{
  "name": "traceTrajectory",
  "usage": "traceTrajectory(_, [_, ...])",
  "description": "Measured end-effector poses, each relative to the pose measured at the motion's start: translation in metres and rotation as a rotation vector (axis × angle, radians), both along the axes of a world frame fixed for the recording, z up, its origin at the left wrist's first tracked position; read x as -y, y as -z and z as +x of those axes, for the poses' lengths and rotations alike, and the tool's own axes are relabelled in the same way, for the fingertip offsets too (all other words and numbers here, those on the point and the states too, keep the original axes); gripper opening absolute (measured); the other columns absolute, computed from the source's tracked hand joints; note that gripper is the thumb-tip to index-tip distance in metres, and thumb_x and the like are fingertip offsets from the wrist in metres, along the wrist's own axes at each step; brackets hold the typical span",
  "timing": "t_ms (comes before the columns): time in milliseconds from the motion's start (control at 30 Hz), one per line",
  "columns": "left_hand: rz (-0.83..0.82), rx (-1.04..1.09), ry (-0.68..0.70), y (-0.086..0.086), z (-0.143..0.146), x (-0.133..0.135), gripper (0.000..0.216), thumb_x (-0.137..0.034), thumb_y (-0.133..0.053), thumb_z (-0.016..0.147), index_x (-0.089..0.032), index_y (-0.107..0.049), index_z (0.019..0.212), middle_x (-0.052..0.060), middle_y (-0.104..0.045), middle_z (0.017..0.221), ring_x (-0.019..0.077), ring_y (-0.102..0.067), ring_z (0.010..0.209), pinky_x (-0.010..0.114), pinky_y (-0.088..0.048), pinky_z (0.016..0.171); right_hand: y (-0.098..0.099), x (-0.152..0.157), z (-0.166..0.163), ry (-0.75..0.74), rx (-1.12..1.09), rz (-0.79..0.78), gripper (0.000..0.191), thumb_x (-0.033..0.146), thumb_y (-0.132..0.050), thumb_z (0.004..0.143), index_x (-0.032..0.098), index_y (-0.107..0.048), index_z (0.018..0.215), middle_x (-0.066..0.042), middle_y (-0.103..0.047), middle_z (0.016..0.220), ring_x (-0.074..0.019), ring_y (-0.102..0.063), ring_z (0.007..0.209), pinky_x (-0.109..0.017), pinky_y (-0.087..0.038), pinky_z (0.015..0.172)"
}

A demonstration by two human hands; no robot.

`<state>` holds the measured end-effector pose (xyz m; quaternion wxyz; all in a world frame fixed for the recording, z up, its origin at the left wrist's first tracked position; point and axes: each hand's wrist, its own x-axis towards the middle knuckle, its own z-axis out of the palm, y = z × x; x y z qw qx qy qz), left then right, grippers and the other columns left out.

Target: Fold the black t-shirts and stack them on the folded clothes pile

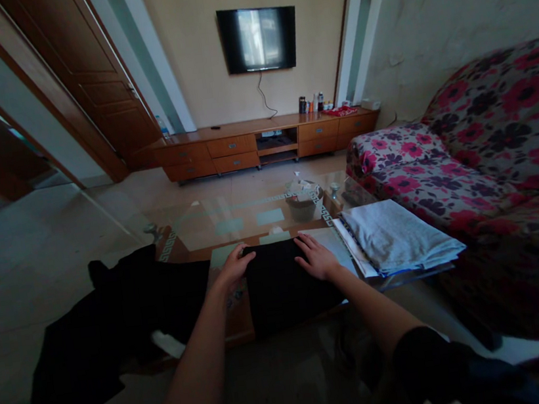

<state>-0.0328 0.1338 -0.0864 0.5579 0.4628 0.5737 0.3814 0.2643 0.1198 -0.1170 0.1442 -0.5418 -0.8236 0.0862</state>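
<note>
A folded black garment (283, 286) lies on the near edge of a glass coffee table (232, 223). My left hand (234, 267) rests on its left edge with the fingers curled over the cloth. On the garment's right edge my right hand (315, 257) lies flat, fingers stretched out. A loose black garment (107, 329) sprawls over the table's left end and hangs down toward the floor. To the right sits a stack of folded light grey and white clothes (396, 238).
A floral sofa (491, 146) stands at the right, close to the table. A glass dish (303, 199) sits on the far side of the table. A wooden TV cabinet (266, 141) and wall television (258, 38) are at the back, wooden doors (84, 74) at the left.
</note>
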Motion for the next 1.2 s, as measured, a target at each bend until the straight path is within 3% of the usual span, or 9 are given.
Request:
traceTrajectory(133, [-0.065,-0.060,0.032,-0.005,-0.006,-0.001,0.039,-0.046,-0.076,0.074,-0.020,-0.067,0.102,0.005,-0.072,0.093,0.0190,-0.067,0.078,0.027,-0.050,0.064,-0.003,0.002,0.000,-0.008,-0.001,-0.013,0.068,0.050,-0.044,0.099,0.019,-0.034,0.159,-0.008,-0.021,0.168,-0.0261,-0.017,0.155,-0.042,-0.021,0.125])
traceTrajectory(267, [-0.115,-0.071,0.052,-0.008,-0.012,-0.001,0.041,-0.045,-0.079,0.069,-0.019,-0.071,0.100,0.007,-0.075,0.100,0.0223,-0.069,0.088,0.029,-0.051,0.070,-0.006,0.005,-0.001,-0.009,0.004,-0.020,0.068,0.050,-0.045,0.098,0.021,-0.034,0.159,-0.007,-0.022,0.168,-0.0273,-0.019,0.154,-0.044,-0.024,0.124])
traceTrajectory(467, [-0.176,-0.015,0.150,-0.016,-0.028,-0.001,0.044,-0.050,-0.082,0.064,-0.016,-0.073,0.089,0.009,-0.076,0.091,0.0231,-0.069,0.081,0.031,-0.052,0.071,-0.007,0.007,-0.001,-0.032,0.024,-0.004,0.067,0.052,-0.042,0.100,0.024,-0.032,0.160,-0.005,-0.021,0.168,-0.0281,-0.021,0.154,-0.046,-0.023,0.123])
traceTrajectory(700, [-0.158,-0.130,0.030,-0.006,-0.030,-0.010,0.035,-0.045,-0.081,0.063,-0.016,-0.068,0.076,0.005,-0.069,0.071,0.0224,-0.065,0.066,0.033,-0.050,0.063,-0.006,0.008,-0.003,-0.019,0.042,-0.011,0.067,0.052,-0.042,0.100,0.026,-0.031,0.160,-0.004,-0.019,0.169,-0.0282,-0.020,0.154,-0.047,-0.020,0.124])
traceTrajectory(800, [-0.150,-0.090,0.031,-0.006,-0.027,-0.010,0.037,-0.047,-0.081,0.065,-0.017,-0.067,0.080,0.004,-0.068,0.072,0.0207,-0.064,0.064,0.032,-0.050,0.062,-0.006,0.007,-0.004,-0.009,0.043,-0.012,0.067,0.052,-0.042,0.100,0.026,-0.030,0.160,-0.005,-0.018,0.169,-0.0285,-0.019,0.154,-0.047,-0.020,0.124])
traceTrajectory(933, [-0.150,0.030,0.076,-0.013,-0.027,-0.001,0.043,-0.051,-0.081,0.068,-0.021,-0.066,0.095,0.004,-0.072,0.088,0.0193,-0.067,0.074,0.031,-0.053,0.069,-0.005,0.008,-0.005,0.006,0.044,-0.005,0.067,0.052,-0.041,0.100,0.025,-0.030,0.160,-0.005,-0.019,0.169,-0.0287,-0.020,0.154,-0.047,-0.019,0.124])
traceTrajectory(1067, [-0.216,0.196,0.189,-0.022,-0.034,0.008,0.045,-0.041,-0.085,0.065,-0.022,-0.068,0.101,0.005,-0.073,0.096,0.0196,-0.068,0.079,0.032,-0.054,0.072,-0.009,0.011,-0.006,-0.026,0.045,0.000,0.067,0.052,-0.042,0.100,0.026,-0.030,0.161,-0.005,-0.020,0.168,-0.0286,-0.021,0.154,-0.048,-0.018,0.124])
traceTrajectory(1200, [-0.270,0.223,0.296,-0.026,-0.040,0.011,0.044,-0.036,-0.085,0.062,-0.019,-0.072,0.101,0.007,-0.074,0.093,0.0221,-0.067,0.074,0.034,-0.052,0.066,-0.013,0.014,-0.007,-0.095,0.047,0.004,0.067,0.052,-0.044,0.099,0.029,-0.030,0.160,-0.003,-0.022,0.168,-0.0278,-0.022,0.154,-0.049,-0.017,0.125])
